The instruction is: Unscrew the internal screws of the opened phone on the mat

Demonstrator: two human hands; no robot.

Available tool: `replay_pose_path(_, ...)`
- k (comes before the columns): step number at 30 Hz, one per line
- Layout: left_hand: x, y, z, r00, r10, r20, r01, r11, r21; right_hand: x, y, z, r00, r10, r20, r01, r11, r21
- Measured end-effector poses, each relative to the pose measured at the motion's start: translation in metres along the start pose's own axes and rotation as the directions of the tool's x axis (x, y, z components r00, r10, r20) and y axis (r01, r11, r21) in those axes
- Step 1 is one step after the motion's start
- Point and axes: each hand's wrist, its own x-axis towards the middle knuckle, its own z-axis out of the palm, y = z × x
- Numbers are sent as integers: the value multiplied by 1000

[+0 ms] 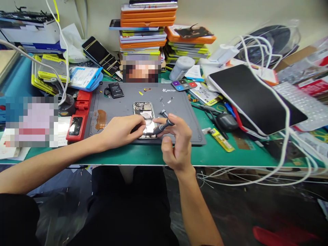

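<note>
Phone [146, 120], its back cover off and its insides bare, lies on the gray mat [120, 109], close to the mat's near edge. Nearest of all is the green tabletop [143, 158]. The left hand [124, 128] is curled, its fingertips over the phone's left side (whether they pinch anything, I cannot tell). The right hand [178, 140] is partly closed, thumb apart, with a dark hand tool [163, 127] held slantwise in its fingers, the lower end over the phone's lower part. Left of the mat stands a red fixture [76, 128]; to the right lies a dark-screened tablet [257, 97]. Farther back on the mat rests a black battery [116, 90]. Beyond the mat are a white bottle [181, 68] and stacked orange cases [148, 16].
</note>
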Motion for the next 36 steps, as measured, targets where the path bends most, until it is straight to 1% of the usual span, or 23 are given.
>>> replay_pose_path(3,0,-1,-1,1000,6,4,-5,1000,-18,0,-1,-1,1000,-4,-31,3,998,-63)
replay_pose_path(6,0,-3,-1,999,36,0,-36,997,-64,0,-2,-1,998,37,-58,-39,998,-40)
replay_pose_path(10,-1,-7,-1,994,105,-10,-105,992,-75,1,-1,1,996,-21,-88,14,996,-88)
replay_pose_path(12,-1,-8,-1,992,122,-11,-123,991,-61,1,-1,3,995,-22,-97,13,996,-90)
replay_pose_path(15,-1,-9,0,993,115,-7,-115,992,-57,2,-2,4,990,38,-136,-45,998,-45)
replay_pose_path(18,0,-10,0,994,113,-4,-113,991,-73,4,-5,4,983,86,-163,-77,995,63)
replay_pose_path(20,0,-10,-1,993,116,-8,-116,988,-102,5,-6,3,984,98,-150,-77,987,142)
replay_pose_path(22,1,-10,-1,993,120,-10,-121,983,-140,5,-6,2,988,101,-114,-79,980,184)
replay_pose_path(24,1,-11,-1,992,127,-6,-126,977,-170,5,-5,2,990,95,-100,-75,979,188)
replay_pose_path(30,2,-12,-2,990,139,3,-136,970,-201,4,-4,4,986,101,-133,-71,973,218)
replay_pose_path(33,2,-11,-2,991,134,20,-129,978,-167,5,-4,4,986,104,-126,-72,969,236)
replay_pose_path(36,1,-8,-2,994,107,33,-103,988,-117,4,-4,3,979,96,-180,-61,979,193)
